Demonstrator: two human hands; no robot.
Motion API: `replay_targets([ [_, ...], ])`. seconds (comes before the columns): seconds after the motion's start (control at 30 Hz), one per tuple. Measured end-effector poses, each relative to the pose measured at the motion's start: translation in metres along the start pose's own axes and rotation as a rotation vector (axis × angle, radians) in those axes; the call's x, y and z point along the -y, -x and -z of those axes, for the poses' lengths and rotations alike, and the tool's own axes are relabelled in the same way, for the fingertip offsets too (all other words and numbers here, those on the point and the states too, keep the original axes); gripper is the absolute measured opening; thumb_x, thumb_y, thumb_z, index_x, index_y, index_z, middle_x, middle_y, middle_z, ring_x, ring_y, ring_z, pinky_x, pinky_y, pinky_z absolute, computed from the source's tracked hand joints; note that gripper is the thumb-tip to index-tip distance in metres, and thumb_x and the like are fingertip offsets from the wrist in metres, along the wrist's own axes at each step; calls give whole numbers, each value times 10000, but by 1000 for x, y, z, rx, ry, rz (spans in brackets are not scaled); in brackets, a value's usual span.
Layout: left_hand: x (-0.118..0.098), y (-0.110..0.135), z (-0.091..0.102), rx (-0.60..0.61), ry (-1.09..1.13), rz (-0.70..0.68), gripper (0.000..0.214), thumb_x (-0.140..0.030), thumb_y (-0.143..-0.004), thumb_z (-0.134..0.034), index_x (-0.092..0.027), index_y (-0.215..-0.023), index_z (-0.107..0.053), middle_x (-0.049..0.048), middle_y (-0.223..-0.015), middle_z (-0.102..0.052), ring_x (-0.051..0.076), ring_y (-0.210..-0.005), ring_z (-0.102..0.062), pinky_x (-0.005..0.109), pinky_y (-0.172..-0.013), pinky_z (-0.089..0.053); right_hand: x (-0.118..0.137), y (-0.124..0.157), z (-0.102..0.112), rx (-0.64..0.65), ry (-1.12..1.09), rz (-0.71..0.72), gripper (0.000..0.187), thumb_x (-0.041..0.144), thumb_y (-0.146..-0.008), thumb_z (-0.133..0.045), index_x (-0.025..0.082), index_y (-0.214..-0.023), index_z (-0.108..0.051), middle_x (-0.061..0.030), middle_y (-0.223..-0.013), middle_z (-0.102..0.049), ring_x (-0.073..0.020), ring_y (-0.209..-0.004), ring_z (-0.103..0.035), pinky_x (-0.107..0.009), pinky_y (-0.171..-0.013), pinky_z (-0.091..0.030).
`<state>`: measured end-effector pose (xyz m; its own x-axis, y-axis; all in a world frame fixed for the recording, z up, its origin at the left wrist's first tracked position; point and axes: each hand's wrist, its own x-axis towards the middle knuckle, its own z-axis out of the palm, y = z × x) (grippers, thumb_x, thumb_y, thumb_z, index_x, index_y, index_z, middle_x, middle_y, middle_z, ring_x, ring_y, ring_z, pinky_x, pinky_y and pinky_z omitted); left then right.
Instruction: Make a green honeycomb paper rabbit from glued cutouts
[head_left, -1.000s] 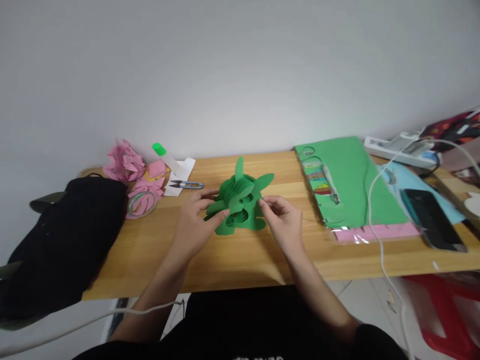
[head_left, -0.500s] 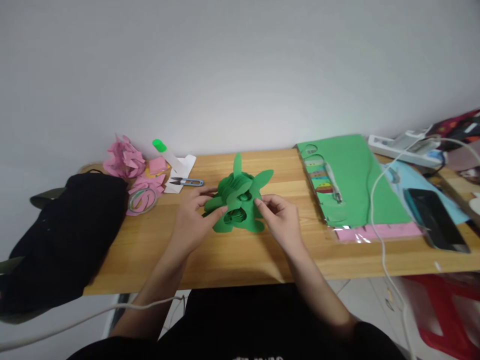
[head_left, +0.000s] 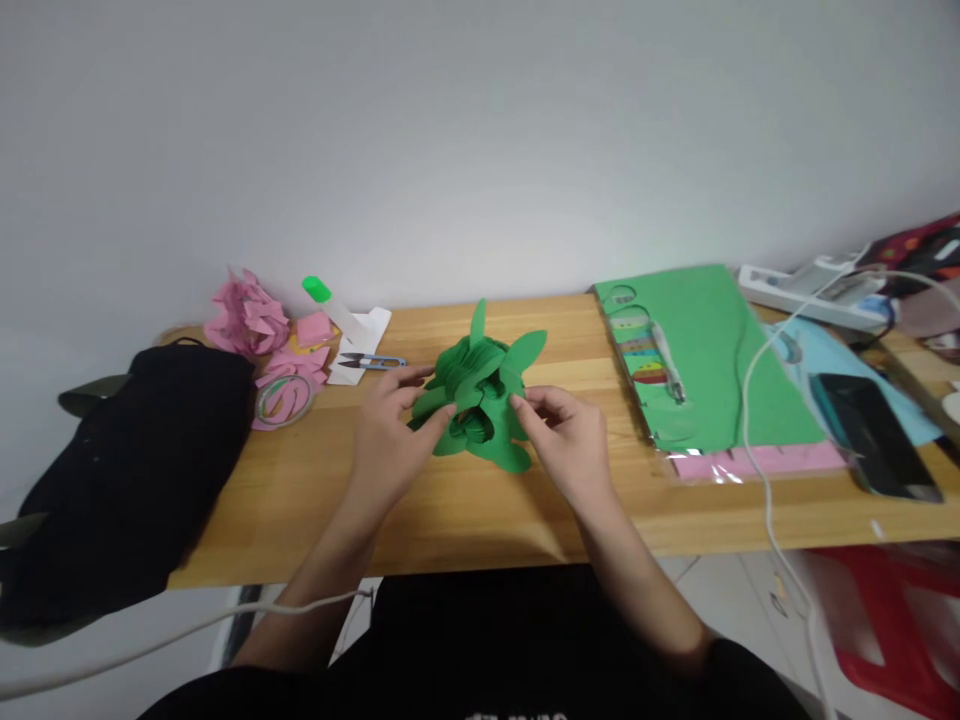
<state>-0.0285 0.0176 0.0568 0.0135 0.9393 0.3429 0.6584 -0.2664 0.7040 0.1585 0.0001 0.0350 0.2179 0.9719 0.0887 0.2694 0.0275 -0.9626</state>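
Note:
A green paper flower (head_left: 480, 395) made of layered cut petals sits at the middle of the wooden table (head_left: 465, 510), lifted a little at its near side. My left hand (head_left: 390, 440) grips its left petals, thumb and fingers pinched on the paper. My right hand (head_left: 566, 440) pinches a petal on its right side. Both hands are closed on the flower.
Pink paper flowers (head_left: 247, 320), a tape roll (head_left: 283, 398), small snips (head_left: 371, 361) and a green-capped glue stick (head_left: 330, 305) lie at the back left. A black bag (head_left: 120, 470) covers the left end. Green and pink paper sheets (head_left: 705, 350), a phone (head_left: 870, 430), a white cable (head_left: 757, 440) and a power strip (head_left: 810, 295) are on the right.
The green flower has been turned and tilted between my hands, its near edge now raised and swung to the right. Both hands kept their hold.

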Motion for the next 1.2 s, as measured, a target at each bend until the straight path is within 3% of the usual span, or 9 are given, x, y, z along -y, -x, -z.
replay_targets([
  [1.2, -6, 8, -9, -28, -52, -45, 90, -256, -755, -708, -225, -689, -654, 77, -1043, -699, 249, -1021, -655, 439, -923, -534, 6, -1, -3, -35, 49, -13, 205, 376, -775, -625, 208, -781, -744, -45, -690, -756, -181, -563, -677, -280, -535, -497],
])
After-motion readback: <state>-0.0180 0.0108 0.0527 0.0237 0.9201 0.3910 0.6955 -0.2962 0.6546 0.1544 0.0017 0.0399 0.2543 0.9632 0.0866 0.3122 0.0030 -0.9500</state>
